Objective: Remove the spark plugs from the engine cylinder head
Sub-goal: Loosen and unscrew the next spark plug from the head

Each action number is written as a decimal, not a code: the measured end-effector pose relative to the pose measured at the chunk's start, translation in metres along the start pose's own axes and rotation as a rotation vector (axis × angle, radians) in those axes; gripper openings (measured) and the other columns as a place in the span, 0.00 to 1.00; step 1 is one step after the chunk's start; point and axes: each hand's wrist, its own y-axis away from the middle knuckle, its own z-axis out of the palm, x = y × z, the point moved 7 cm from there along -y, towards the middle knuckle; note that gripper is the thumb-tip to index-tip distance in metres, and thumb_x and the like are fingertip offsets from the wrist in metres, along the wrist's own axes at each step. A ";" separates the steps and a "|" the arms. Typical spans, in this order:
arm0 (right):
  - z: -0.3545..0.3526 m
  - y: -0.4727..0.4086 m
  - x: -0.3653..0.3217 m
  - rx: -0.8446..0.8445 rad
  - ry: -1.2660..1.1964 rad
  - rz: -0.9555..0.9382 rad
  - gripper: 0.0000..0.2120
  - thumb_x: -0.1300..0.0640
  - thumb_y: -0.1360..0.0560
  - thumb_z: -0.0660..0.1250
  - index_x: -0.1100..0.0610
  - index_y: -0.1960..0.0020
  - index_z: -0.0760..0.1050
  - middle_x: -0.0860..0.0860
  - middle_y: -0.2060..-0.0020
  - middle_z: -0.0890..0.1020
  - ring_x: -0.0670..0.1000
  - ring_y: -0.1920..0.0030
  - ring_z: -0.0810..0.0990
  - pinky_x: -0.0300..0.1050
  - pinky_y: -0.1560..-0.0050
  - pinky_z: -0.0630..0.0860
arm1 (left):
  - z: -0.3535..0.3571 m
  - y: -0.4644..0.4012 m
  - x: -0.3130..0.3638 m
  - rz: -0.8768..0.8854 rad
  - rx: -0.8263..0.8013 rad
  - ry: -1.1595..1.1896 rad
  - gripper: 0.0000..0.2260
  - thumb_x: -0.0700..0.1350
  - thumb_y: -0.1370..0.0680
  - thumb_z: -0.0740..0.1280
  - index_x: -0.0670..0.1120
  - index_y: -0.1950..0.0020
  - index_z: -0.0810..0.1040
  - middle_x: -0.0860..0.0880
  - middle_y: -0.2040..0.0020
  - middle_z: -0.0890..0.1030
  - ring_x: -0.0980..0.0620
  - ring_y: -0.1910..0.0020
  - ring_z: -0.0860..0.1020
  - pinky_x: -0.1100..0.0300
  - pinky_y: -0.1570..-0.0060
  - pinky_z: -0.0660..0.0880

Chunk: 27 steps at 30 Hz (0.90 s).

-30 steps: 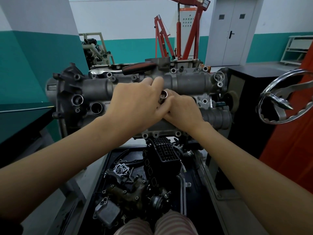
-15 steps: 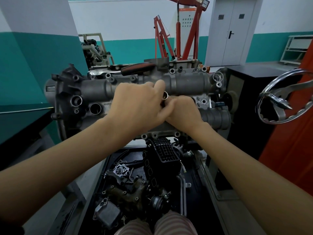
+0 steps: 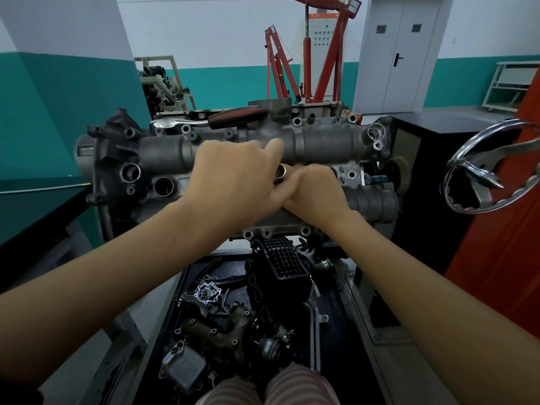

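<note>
Both forearms reach to twelve o'clock over the cylinder head (image 3: 163, 153) — left hand (image 3: 233, 179) and right hand (image 3: 314, 191) curl together, gripping a metal socket (image 3: 280, 171).

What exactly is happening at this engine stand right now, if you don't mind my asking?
A person is working on the engine cylinder head mounted on a stand. Both hands meet at its middle: the left hand and right hand are closed around a metal socket tool set in a plug well, only its open end showing. No spark plug is visible yet. A ratchet wrench with a red-and-black handle lies on top of the head, and removed engine parts sit in the tray below.
</note>
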 end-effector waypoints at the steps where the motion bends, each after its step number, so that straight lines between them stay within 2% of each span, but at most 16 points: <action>1: 0.000 0.000 -0.001 0.000 -0.014 -0.005 0.19 0.50 0.30 0.54 0.61 0.70 0.74 0.53 0.81 0.74 0.55 0.82 0.70 0.37 0.73 0.57 | 0.000 0.002 0.001 0.008 0.004 0.029 0.18 0.61 0.25 0.46 0.46 0.58 0.60 0.51 0.69 0.64 0.52 0.77 0.59 0.63 0.74 0.51; 3: 0.006 0.000 -0.001 -0.048 -0.021 0.009 0.20 0.49 0.30 0.52 0.62 0.66 0.74 0.54 0.77 0.76 0.54 0.81 0.67 0.38 0.72 0.56 | 0.001 0.004 0.004 0.022 0.007 0.062 0.15 0.58 0.24 0.47 0.47 0.55 0.58 0.51 0.64 0.64 0.51 0.74 0.63 0.62 0.74 0.51; 5: 0.007 0.000 0.001 -0.078 -0.016 0.031 0.23 0.46 0.29 0.50 0.63 0.60 0.75 0.54 0.72 0.79 0.52 0.78 0.67 0.39 0.71 0.54 | 0.003 0.003 0.005 0.033 0.009 0.048 0.14 0.57 0.23 0.46 0.47 0.56 0.61 0.51 0.63 0.66 0.51 0.72 0.65 0.62 0.74 0.52; 6: 0.006 0.000 0.000 -0.069 -0.026 0.026 0.22 0.46 0.28 0.52 0.63 0.58 0.75 0.54 0.71 0.79 0.53 0.78 0.69 0.38 0.73 0.52 | 0.004 0.001 0.004 0.028 0.011 0.031 0.16 0.57 0.22 0.47 0.47 0.58 0.62 0.51 0.64 0.67 0.51 0.71 0.66 0.62 0.75 0.52; 9: 0.001 -0.001 -0.001 -0.042 -0.060 0.012 0.14 0.53 0.30 0.70 0.64 0.58 0.74 0.52 0.75 0.76 0.53 0.80 0.72 0.33 0.76 0.50 | 0.005 -0.006 -0.002 -0.013 -0.006 -0.024 0.26 0.61 0.23 0.45 0.45 0.70 0.64 0.51 0.74 0.66 0.53 0.77 0.63 0.63 0.74 0.51; 11: 0.001 0.000 -0.001 -0.040 -0.060 -0.004 0.14 0.54 0.33 0.73 0.63 0.62 0.72 0.51 0.78 0.74 0.53 0.81 0.72 0.31 0.75 0.50 | 0.005 -0.007 -0.004 -0.025 -0.020 -0.031 0.28 0.64 0.25 0.42 0.47 0.74 0.63 0.51 0.78 0.63 0.54 0.79 0.61 0.63 0.74 0.51; 14: 0.001 0.001 0.003 -0.008 -0.039 0.007 0.18 0.48 0.30 0.64 0.60 0.71 0.73 0.51 0.81 0.73 0.53 0.81 0.71 0.32 0.74 0.50 | 0.004 -0.003 -0.003 -0.014 -0.013 -0.012 0.27 0.64 0.26 0.43 0.45 0.70 0.65 0.51 0.74 0.65 0.53 0.77 0.62 0.63 0.74 0.51; 16: 0.000 -0.001 0.001 0.005 0.014 0.007 0.19 0.48 0.31 0.57 0.58 0.76 0.71 0.52 0.82 0.73 0.54 0.83 0.70 0.32 0.72 0.53 | 0.003 0.001 0.000 0.009 0.013 0.031 0.21 0.62 0.25 0.46 0.46 0.61 0.62 0.51 0.66 0.66 0.52 0.71 0.65 0.62 0.74 0.51; 17: -0.001 -0.002 0.000 0.001 0.036 0.008 0.18 0.50 0.32 0.55 0.58 0.77 0.70 0.52 0.83 0.72 0.54 0.83 0.69 0.32 0.72 0.50 | 0.002 0.003 0.002 0.026 0.018 0.056 0.17 0.60 0.25 0.47 0.46 0.58 0.60 0.51 0.63 0.64 0.52 0.68 0.65 0.61 0.74 0.51; 19: 0.002 -0.002 0.000 -0.025 0.030 0.014 0.18 0.51 0.32 0.52 0.59 0.75 0.70 0.53 0.82 0.73 0.54 0.83 0.68 0.32 0.71 0.45 | 0.002 0.005 0.005 0.058 0.011 0.075 0.13 0.57 0.25 0.47 0.47 0.55 0.58 0.50 0.61 0.63 0.51 0.66 0.65 0.61 0.74 0.51; 22: 0.010 0.001 0.005 -0.068 -0.008 0.035 0.23 0.46 0.30 0.49 0.62 0.64 0.74 0.54 0.76 0.77 0.54 0.78 0.69 0.39 0.73 0.51 | 0.004 0.002 0.005 0.064 0.004 0.026 0.15 0.57 0.23 0.47 0.47 0.59 0.61 0.51 0.65 0.65 0.52 0.67 0.66 0.61 0.74 0.51; 24: 0.009 0.002 0.005 -0.048 -0.033 0.022 0.22 0.43 0.28 0.55 0.63 0.61 0.74 0.54 0.75 0.78 0.55 0.77 0.73 0.39 0.70 0.57 | 0.006 -0.003 0.002 0.051 -0.021 -0.023 0.21 0.60 0.24 0.45 0.46 0.67 0.62 0.52 0.72 0.66 0.54 0.74 0.65 0.62 0.75 0.52; 27: 0.008 0.002 0.006 -0.044 -0.088 0.020 0.18 0.46 0.29 0.66 0.61 0.61 0.70 0.52 0.75 0.78 0.54 0.77 0.75 0.38 0.72 0.58 | 0.008 -0.005 0.000 0.042 -0.057 -0.027 0.25 0.63 0.26 0.42 0.48 0.72 0.64 0.51 0.76 0.65 0.55 0.78 0.62 0.63 0.74 0.52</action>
